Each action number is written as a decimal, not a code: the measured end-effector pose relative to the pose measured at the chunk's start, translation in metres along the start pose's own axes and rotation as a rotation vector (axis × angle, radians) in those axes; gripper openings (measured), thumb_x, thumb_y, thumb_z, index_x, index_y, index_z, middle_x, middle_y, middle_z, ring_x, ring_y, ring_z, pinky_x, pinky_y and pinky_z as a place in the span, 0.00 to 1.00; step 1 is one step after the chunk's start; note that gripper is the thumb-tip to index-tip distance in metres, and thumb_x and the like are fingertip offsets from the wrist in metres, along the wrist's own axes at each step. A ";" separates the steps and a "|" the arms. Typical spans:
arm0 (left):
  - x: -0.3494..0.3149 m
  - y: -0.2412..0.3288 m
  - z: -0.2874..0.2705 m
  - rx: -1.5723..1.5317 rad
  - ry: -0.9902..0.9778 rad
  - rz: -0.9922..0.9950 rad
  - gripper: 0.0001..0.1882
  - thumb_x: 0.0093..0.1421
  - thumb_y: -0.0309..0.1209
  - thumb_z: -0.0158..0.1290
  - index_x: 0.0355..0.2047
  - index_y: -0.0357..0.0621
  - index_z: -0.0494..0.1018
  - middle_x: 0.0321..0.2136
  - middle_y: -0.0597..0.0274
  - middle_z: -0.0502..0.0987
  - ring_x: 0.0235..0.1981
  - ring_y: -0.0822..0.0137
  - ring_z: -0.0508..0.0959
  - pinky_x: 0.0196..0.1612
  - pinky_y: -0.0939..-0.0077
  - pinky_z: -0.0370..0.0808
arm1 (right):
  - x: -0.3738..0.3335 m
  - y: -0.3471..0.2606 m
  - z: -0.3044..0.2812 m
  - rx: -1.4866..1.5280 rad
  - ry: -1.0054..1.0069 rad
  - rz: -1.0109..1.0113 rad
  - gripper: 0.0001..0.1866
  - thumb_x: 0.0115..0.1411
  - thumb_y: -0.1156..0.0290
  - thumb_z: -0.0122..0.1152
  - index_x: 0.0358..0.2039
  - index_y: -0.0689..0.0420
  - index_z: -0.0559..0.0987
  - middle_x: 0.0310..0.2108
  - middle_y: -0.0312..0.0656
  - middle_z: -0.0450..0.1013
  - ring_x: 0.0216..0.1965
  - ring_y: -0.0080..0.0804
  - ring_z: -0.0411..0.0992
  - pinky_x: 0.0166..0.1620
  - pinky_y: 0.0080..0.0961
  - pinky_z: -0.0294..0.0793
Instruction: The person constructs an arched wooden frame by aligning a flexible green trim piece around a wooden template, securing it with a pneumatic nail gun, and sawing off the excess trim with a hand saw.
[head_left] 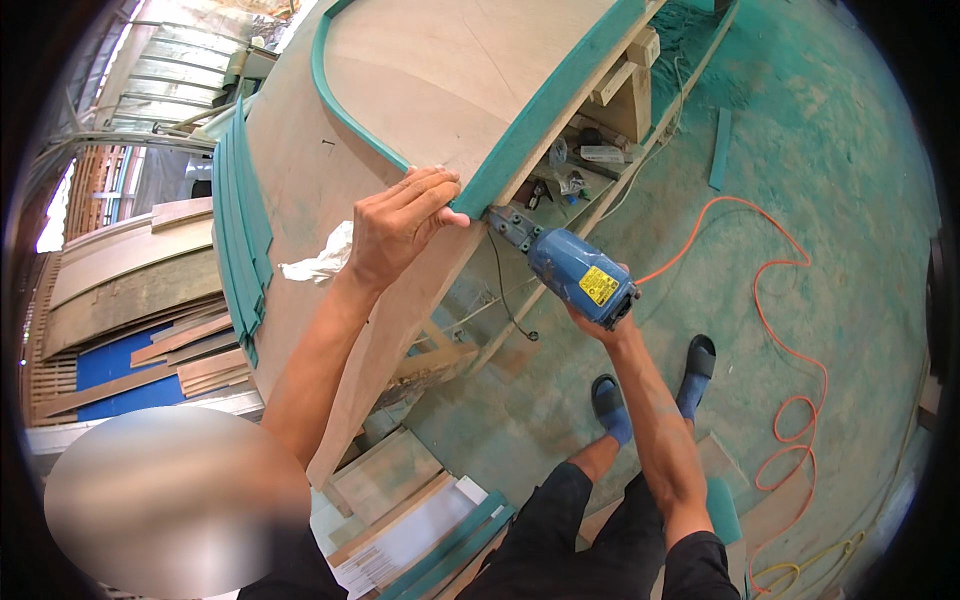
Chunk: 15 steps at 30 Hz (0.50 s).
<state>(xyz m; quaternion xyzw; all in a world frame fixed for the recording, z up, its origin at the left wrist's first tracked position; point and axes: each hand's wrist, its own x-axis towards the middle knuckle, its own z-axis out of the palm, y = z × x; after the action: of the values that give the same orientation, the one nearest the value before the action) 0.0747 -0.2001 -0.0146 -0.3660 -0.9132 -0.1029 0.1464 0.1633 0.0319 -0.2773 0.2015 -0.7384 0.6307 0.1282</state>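
My right hand (603, 328) grips a blue pneumatic nail gun (568, 262) with a yellow label. Its metal nose meets the edge of a pale wooden board (420, 60), close to the end of a green strip (545, 112) that runs along that edge. My left hand (405, 215) closes over the corner where this strip ends, its thumb against the strip's tip. Beside its knuckles ends a second, curved green strip (322, 75) bordering the board. The nail gun hides most of my right hand's fingers.
An orange air hose (765, 262) coils over the green-dusted floor (840, 200). On the wooden tabletop (285, 160) lie a white rag (325, 258) and a pile of green strips (240, 235). Tools (570, 185) sit on a shelf underneath. Long boards (130, 260) are stacked at left.
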 end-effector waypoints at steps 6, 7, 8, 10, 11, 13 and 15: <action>-0.002 0.002 -0.004 -0.174 -0.083 -0.106 0.28 0.67 0.52 0.53 0.50 0.40 0.81 0.51 0.52 0.83 0.59 0.50 0.78 0.63 0.55 0.74 | 0.022 -0.041 -0.014 0.203 0.094 0.072 0.13 0.50 0.75 0.73 0.38 0.58 0.83 0.32 0.33 0.79 0.34 0.25 0.73 0.38 0.24 0.71; -0.001 0.003 -0.004 -0.197 -0.093 -0.127 0.29 0.68 0.53 0.50 0.51 0.40 0.80 0.52 0.52 0.82 0.61 0.50 0.77 0.64 0.55 0.72 | 0.027 -0.043 -0.015 0.227 0.103 0.075 0.10 0.50 0.78 0.73 0.34 0.60 0.84 0.29 0.34 0.79 0.30 0.20 0.73 0.34 0.22 0.73; -0.001 0.006 -0.005 -0.220 -0.103 -0.149 0.30 0.70 0.54 0.47 0.52 0.40 0.80 0.53 0.51 0.82 0.62 0.50 0.76 0.66 0.55 0.70 | 0.030 -0.046 -0.017 0.251 0.113 0.080 0.07 0.49 0.80 0.74 0.31 0.63 0.84 0.25 0.34 0.79 0.25 0.16 0.73 0.29 0.19 0.74; 0.003 0.009 -0.007 -0.228 -0.099 -0.162 0.29 0.72 0.53 0.45 0.53 0.40 0.80 0.54 0.51 0.81 0.62 0.49 0.76 0.67 0.55 0.69 | 0.026 -0.036 -0.017 0.238 0.086 0.083 0.07 0.50 0.80 0.74 0.31 0.63 0.84 0.25 0.34 0.79 0.26 0.16 0.73 0.29 0.19 0.75; 0.005 0.009 -0.006 -0.217 -0.085 -0.153 0.28 0.73 0.51 0.45 0.53 0.41 0.80 0.53 0.52 0.81 0.62 0.49 0.76 0.66 0.55 0.70 | 0.025 -0.032 -0.016 0.193 0.077 0.069 0.07 0.50 0.80 0.74 0.31 0.62 0.84 0.25 0.33 0.79 0.25 0.16 0.73 0.29 0.19 0.75; 0.007 0.013 -0.006 -0.243 -0.087 -0.173 0.27 0.75 0.50 0.43 0.54 0.40 0.79 0.55 0.51 0.81 0.63 0.49 0.75 0.67 0.55 0.68 | 0.024 -0.024 -0.015 0.033 0.108 0.019 0.08 0.50 0.79 0.74 0.32 0.62 0.84 0.25 0.33 0.79 0.25 0.17 0.73 0.29 0.19 0.74; 0.012 0.016 -0.005 -0.313 -0.115 -0.206 0.28 0.76 0.50 0.40 0.56 0.39 0.78 0.57 0.49 0.79 0.66 0.50 0.72 0.71 0.55 0.63 | 0.015 -0.009 -0.010 0.048 0.238 0.053 0.10 0.51 0.76 0.75 0.33 0.61 0.83 0.25 0.32 0.78 0.24 0.18 0.73 0.30 0.19 0.74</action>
<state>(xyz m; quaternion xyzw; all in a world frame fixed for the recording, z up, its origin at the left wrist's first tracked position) 0.0786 -0.1831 -0.0043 -0.2942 -0.9256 -0.2371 0.0238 0.1535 0.0388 -0.2606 0.1087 -0.7076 0.6709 0.1934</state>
